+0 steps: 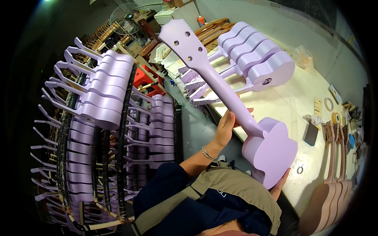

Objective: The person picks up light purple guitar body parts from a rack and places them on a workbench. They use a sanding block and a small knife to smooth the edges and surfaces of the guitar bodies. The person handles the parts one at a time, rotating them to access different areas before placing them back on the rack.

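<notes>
A lilac ukulele body with its neck [269,151] is in front of me, its back turned up and its headstock pointing to the upper left. Four-hole pegs are absent; bare tuner holes show in the headstock. My left hand [226,126] grips the neck near where it meets the body, with part of the fingers hidden behind it. Under the lower edge of the body, my right hand [279,184] supports it; most of its fingers are out of sight. Just beyond, several more lilac ukuleles [260,57] stand in a row on the pale table [303,102].
A rack [128,90] filled with lilac ukuleles stands at my left. Unpainted brown ukuleles [330,198] lean at the right. Tape rolls [328,104] and a dark flat block [311,134] lie on the table. A red stool [146,80] and a fan [128,19] are farther back.
</notes>
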Motion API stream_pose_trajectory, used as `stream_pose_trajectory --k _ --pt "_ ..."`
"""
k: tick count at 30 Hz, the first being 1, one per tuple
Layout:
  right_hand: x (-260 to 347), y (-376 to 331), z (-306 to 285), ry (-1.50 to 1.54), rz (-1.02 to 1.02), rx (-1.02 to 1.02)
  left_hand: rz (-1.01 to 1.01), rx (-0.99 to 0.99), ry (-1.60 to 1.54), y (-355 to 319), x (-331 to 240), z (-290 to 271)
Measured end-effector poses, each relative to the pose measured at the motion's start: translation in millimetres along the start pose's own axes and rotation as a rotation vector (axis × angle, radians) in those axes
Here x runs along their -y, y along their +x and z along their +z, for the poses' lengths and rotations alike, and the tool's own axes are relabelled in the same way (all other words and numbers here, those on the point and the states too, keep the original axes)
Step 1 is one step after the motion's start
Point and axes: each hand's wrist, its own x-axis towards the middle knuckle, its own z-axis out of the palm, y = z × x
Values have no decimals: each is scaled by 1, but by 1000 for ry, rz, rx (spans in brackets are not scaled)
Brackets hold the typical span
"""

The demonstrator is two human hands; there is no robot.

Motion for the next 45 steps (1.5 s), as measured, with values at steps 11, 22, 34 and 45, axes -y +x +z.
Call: stream_pose_trajectory --k 11,22,34,45 --pt "-4 6 34 451 440 476 181 150 -386 22 -47 4" --pt "45 -1 103 18 326 324 239 -260 197 12 -60 11" --pt "108 -5 146 -473 -699 -37 307 61 -8 51 -63 34" --pt "222 23 243 -1244 -991 77 292 553 172 107 -11 108"
